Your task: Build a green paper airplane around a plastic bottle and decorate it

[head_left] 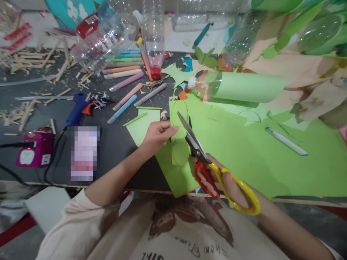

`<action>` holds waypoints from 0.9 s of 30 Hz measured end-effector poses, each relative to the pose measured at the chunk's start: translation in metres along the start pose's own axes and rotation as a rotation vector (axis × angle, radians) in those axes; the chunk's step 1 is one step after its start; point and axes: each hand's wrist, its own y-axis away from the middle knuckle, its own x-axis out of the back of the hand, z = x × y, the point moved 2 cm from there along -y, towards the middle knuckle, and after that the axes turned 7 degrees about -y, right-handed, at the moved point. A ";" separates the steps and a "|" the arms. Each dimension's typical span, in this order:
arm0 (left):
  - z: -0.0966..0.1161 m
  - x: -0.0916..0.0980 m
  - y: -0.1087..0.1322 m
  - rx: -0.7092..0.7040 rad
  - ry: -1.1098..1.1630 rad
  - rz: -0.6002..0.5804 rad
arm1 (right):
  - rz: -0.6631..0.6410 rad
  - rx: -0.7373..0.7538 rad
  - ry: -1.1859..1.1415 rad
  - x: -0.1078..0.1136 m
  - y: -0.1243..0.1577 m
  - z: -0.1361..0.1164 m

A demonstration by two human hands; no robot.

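Note:
My left hand (156, 136) pinches a strip of green paper (179, 148) with circles drawn on it in pencil. My right hand (229, 187) grips scissors (202, 155) with one red and one yellow handle. Their blades are parted and sit on the strip's right edge, beside a drawn circle. A big green sheet (244, 151) lies under both on the dark table.
A blue glue gun (77, 108) and a purple power box (35, 148) lie at left. Coloured sticks (127, 95), clear plastic bottles (153, 32), a bottle wrapped in green paper (238, 88), a white pen (286, 141) and wooden scraps (24, 59) crowd the back.

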 end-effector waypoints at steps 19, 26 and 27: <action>0.004 -0.004 0.001 0.023 0.071 0.004 | -0.056 -0.034 -0.062 0.000 -0.001 0.001; 0.000 -0.003 0.001 0.002 -0.020 -0.029 | -0.047 -0.055 -0.145 0.000 -0.003 0.004; -0.001 -0.003 0.001 0.009 -0.040 -0.040 | -0.040 -0.065 -0.149 0.000 -0.003 0.006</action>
